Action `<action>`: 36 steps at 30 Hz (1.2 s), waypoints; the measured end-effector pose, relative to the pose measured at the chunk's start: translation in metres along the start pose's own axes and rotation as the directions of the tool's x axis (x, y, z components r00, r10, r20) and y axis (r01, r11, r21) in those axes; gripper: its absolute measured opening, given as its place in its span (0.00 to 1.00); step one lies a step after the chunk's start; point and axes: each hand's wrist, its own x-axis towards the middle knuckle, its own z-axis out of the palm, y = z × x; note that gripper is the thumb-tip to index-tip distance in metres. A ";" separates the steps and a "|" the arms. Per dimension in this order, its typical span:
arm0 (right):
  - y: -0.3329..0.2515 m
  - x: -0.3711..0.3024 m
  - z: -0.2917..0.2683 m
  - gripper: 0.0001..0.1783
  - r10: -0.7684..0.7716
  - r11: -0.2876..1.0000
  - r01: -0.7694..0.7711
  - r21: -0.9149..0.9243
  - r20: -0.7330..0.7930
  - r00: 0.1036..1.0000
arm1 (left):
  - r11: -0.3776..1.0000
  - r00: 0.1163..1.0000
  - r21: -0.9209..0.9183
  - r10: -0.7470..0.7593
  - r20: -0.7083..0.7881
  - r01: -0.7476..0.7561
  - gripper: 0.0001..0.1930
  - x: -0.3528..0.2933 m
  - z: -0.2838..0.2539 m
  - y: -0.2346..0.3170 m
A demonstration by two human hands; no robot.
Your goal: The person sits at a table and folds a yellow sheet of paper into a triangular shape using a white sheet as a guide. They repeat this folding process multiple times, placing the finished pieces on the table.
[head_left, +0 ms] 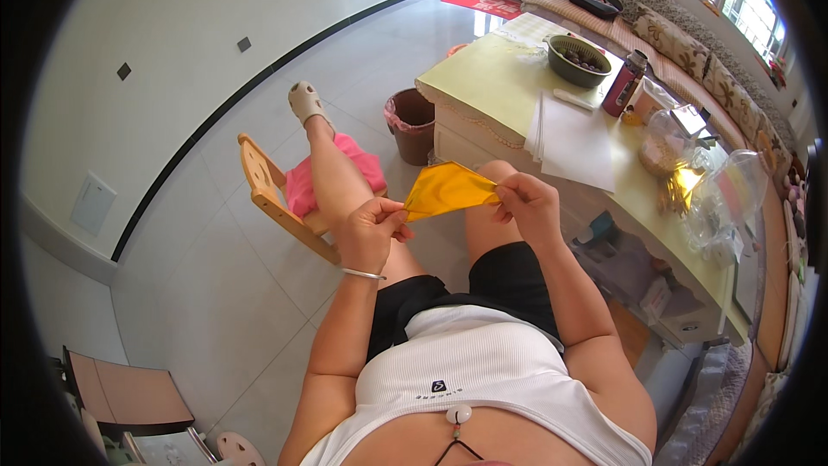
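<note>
Between my two hands is a folded sheet of shiny gold paper (450,188), held up above my knees. My left hand (373,223) pinches its left corner between thumb and fingers. At the opposite end, my right hand (526,200) pinches the right corner the same way. The paper's upper edge rises to a blunt peak, and its lower edge runs between the two grips. To the right, more gold sheets (677,192) lie on the table beside clear plastic bags (729,198).
The pale yellow-green table (483,78) bears white paper (573,142), a green basket (578,60) of dark round things and a dark red flask (624,84). A brown bin (412,129) stands at its left. My leg rests over a wooden chair (276,194) with pink cloth (362,164).
</note>
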 end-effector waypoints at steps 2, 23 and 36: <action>-0.006 -0.001 0.001 0.03 -0.007 1.000 0.008 0.027 -0.015 1.000 | 0.998 1.000 -0.061 0.002 -0.009 -0.003 0.05 -0.003 0.005 0.003; -0.004 -0.007 -0.010 0.03 -0.009 1.000 0.011 0.029 -0.061 0.998 | 0.996 0.999 0.091 0.014 0.039 -0.018 0.04 -0.003 0.022 0.001; 0.006 0.000 -0.038 0.03 0.131 0.991 -0.130 0.012 -0.063 0.989 | 0.984 0.972 0.128 -0.144 0.185 0.121 0.05 0.010 0.033 -0.022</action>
